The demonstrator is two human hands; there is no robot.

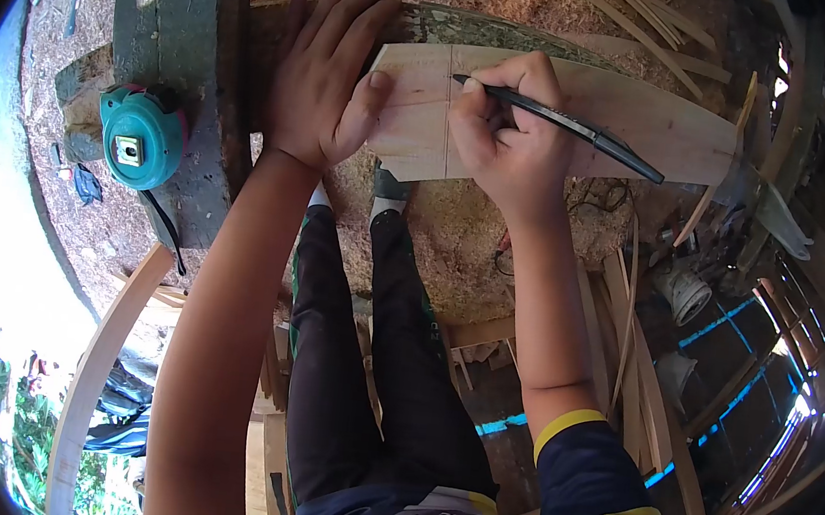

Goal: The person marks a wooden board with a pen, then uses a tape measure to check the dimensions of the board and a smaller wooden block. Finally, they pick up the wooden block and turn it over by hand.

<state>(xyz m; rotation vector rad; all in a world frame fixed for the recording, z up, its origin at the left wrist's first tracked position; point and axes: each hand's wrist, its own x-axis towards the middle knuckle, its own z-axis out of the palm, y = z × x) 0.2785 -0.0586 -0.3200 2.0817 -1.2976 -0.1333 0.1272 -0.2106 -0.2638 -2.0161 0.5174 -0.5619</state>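
A pale wooden board (649,111) lies across the work surface, with a thin line drawn across it near its left end. My right hand (517,143) rests on the board, its fingers closed round a black pen (591,134). The pen's tip is at the drawn line, close to the board's far edge. At the board's left end, my left hand (326,78) lies with fingers stretched out on the dark wood, its thumb touching the board's end. A teal tape measure (143,141) sits left of that hand on a thick dark beam (178,22).
Sawdust (463,253) covers the ground below. Thin wooden strips (648,21) lie at the top right, and more strips (636,382) lean at the lower right. A curved wooden piece (91,395) stands at the lower left. My legs (332,350) are beneath the board.
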